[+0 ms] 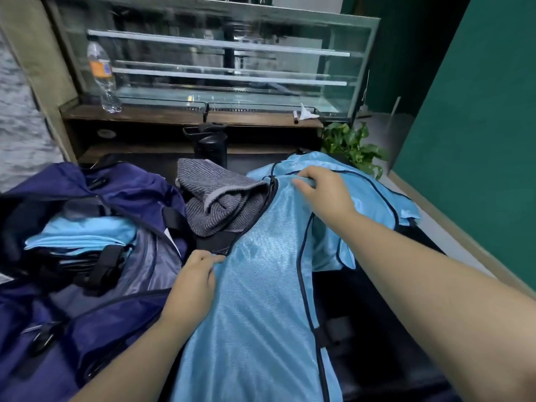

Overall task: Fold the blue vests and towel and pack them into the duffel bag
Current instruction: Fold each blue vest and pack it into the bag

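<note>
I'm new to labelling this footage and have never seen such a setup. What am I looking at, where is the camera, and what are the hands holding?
There is no machine: a person wears one camera on the head, looking down at their own hands. The left hand and right hand each pinch the shiny light-blue mesh vest spread before them. Left of it lies the open navy duffel bag, with folded blue vests already inside. Between bag and vest sits a crumpled grey striped towel, not yet packed.

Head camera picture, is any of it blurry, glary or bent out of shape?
Head view: the glass display case is smeared by blur, as is the water bottle; wide-angle distortion bows its edges; soft sheen shows on the blue vest; both the left hand and right hand look sharp.
</note>
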A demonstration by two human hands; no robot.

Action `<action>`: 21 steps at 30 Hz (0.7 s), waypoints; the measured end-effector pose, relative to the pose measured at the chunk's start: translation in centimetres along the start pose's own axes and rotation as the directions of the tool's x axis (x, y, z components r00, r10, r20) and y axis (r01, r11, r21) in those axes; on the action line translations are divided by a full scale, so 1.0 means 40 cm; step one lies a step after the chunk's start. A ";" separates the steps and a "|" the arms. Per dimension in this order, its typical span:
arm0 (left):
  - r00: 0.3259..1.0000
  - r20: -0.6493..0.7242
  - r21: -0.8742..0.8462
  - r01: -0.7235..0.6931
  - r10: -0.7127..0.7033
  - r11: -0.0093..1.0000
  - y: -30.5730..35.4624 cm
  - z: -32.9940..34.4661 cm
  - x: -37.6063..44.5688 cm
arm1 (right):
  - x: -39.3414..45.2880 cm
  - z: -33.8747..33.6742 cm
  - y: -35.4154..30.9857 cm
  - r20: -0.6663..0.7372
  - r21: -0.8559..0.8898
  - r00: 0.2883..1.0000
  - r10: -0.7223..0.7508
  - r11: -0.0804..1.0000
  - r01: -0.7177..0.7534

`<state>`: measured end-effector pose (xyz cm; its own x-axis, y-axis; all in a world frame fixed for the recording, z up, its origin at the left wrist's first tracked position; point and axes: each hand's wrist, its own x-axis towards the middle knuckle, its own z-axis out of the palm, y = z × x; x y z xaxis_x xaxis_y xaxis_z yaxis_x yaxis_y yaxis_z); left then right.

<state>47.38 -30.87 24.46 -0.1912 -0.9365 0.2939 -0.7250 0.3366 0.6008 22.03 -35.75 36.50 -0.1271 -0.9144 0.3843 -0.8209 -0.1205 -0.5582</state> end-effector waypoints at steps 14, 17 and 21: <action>0.983 -0.087 -0.306 0.128 -0.161 0.944 0.019 -0.020 -0.003 | -0.272 -0.037 -0.042 0.208 0.163 0.885 -0.416 0.907 0.388; 0.974 -0.113 -0.332 0.149 -0.196 0.932 0.017 -0.017 -0.005 | -0.326 -0.005 -0.028 0.350 0.090 0.793 -0.499 0.860 0.502; 0.974 -0.125 -0.338 0.140 -0.192 0.931 0.010 -0.013 -0.007 | -0.370 0.023 -0.015 0.507 0.105 0.729 -0.460 0.872 0.478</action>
<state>47.49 -30.43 25.02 0.0352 -0.9640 0.2636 -0.4780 0.2154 0.8515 24.93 -22.49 30.47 0.5675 -0.8068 0.1642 -0.7182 -0.5826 -0.3804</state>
